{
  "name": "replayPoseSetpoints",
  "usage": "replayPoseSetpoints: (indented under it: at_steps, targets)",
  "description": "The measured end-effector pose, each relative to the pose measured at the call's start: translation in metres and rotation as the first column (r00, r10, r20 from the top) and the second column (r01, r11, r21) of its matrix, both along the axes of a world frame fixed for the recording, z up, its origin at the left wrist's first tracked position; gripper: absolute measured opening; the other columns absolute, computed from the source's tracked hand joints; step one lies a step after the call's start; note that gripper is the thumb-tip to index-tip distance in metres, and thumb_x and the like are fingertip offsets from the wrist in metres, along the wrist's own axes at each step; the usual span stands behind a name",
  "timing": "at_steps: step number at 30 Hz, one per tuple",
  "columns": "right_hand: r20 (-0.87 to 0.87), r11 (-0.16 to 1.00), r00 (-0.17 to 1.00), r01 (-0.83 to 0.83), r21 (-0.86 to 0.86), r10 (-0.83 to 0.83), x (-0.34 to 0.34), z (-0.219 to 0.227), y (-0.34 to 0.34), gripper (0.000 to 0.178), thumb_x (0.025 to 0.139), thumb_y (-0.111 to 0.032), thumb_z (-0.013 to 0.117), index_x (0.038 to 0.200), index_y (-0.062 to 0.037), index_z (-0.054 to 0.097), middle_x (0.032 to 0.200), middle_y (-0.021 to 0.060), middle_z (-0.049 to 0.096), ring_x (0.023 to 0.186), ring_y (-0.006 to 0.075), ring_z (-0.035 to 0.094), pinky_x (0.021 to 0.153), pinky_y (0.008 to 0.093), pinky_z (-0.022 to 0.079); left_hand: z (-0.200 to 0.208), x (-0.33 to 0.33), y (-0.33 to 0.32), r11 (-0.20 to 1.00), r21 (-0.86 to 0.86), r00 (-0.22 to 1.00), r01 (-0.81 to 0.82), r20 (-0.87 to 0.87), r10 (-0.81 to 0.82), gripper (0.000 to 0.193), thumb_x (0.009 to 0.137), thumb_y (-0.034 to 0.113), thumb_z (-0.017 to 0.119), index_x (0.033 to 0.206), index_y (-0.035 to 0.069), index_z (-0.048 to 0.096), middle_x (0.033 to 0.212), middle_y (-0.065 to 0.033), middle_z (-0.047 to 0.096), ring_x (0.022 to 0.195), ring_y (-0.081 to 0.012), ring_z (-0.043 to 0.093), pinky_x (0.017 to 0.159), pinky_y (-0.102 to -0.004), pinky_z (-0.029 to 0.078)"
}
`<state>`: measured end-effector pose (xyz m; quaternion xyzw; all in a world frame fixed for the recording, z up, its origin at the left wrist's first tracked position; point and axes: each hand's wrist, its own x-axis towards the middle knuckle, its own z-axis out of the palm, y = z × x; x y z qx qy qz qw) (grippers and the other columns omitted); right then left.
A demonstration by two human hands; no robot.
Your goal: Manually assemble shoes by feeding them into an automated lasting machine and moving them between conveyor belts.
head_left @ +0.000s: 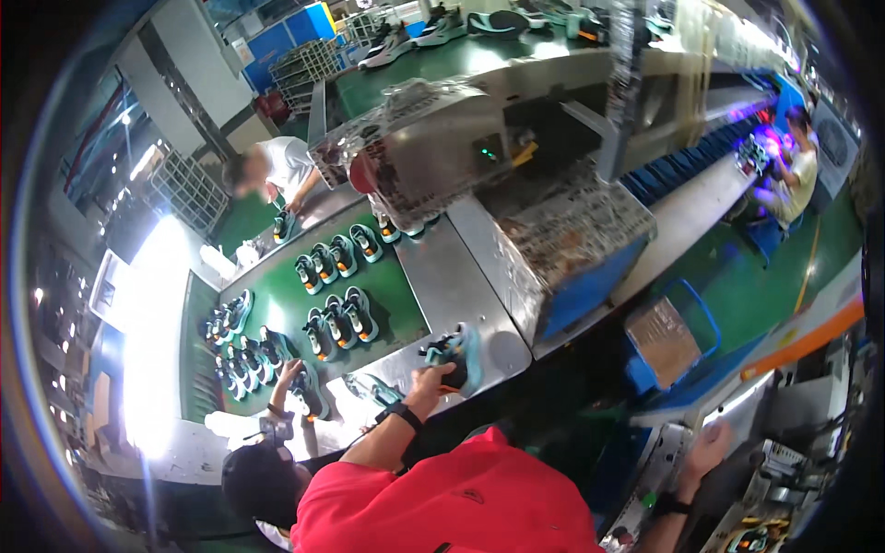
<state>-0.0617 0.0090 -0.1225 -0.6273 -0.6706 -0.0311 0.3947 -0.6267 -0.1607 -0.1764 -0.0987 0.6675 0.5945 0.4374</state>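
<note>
Left grip: ours, pinching a black-and-teal shoe at the desk's near metal edge; we cannot tell whether the shoe touches it.
Right grip: reaching out near machinery at our right; we cannot tell how its fingers stand.
Desk: green-topped, bordered by bare metal, bearing rows of similar shoes; a capped co-worker sits or stands close at our left.
Floor: green, carrying a blue-framed seat or cart topped with cardboard.
Film-wrapped machine: beyond the rows.
Far side: a white-topped person handling a shoe, near a wire rack.
Far right: a person in yellow beside purple light.
</note>
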Motion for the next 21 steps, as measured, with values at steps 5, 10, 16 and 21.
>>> replayPoseSetpoints:
  at_steps: [5,10,16,21]
  targets:
    - [0.077,0.921,0.924,-0.381,0.080,0.376,-0.185,0.217,0.142,0.024,0.084,0.002,0.062,0.108,-0.0006,0.060,0.097,0.0120,0.062,0.091,0.0245,0.061,0.080,0.0325,0.048,-0.070,-0.148,0.013,0.992,-0.026,0.968,-0.121,-0.225,0.112,0.036,0.070,0.007,0.074,0.099,-0.005,0.056,0.091,-0.0174,0.064,0.079,-0.0316,0.066,0.067,-0.0424,0.055]
    - [0.750,0.465,0.447,-0.860,0.210,0.488,-0.503,0.381,0.224,0.042,0.075,0.005,0.063,0.117,-0.0015,0.058,0.118,0.0147,0.060,0.112,0.0320,0.056,0.097,0.0391,0.044,-0.128,-0.239,0.002,0.870,-0.439,0.731,-0.222,-0.666,-0.150,0.067,0.067,0.020,0.073,0.122,-0.003,0.044,0.106,-0.0263,0.062,0.096,-0.0441,0.061,0.085,-0.0469,0.048]
    - [0.973,0.367,0.088,-0.930,0.005,0.212,-0.788,0.437,0.348,0.084,0.067,0.011,0.063,0.144,-0.0129,0.039,0.145,0.0109,0.041,0.136,0.0312,0.036,0.113,0.0402,0.031,-0.133,-0.258,0.042,0.769,-0.563,0.742,-0.303,-0.646,-0.180,0.073,0.076,0.027,0.074,0.133,0.004,0.036,0.115,-0.0230,0.058,0.094,-0.0438,0.062,0.079,-0.0502,0.050]
    - [0.987,0.319,-0.028,-0.944,-0.078,0.159,-0.940,0.415,0.353,0.092,0.066,0.015,0.057,0.148,-0.0174,0.032,0.152,0.0064,0.034,0.141,0.0290,0.028,0.116,0.0411,0.025,-0.139,-0.255,0.040,0.778,-0.521,0.728,-0.352,-0.675,-0.122,0.071,0.077,0.027,0.073,0.134,0.005,0.038,0.113,-0.0228,0.061,0.091,-0.0435,0.062,0.077,-0.0499,0.049]
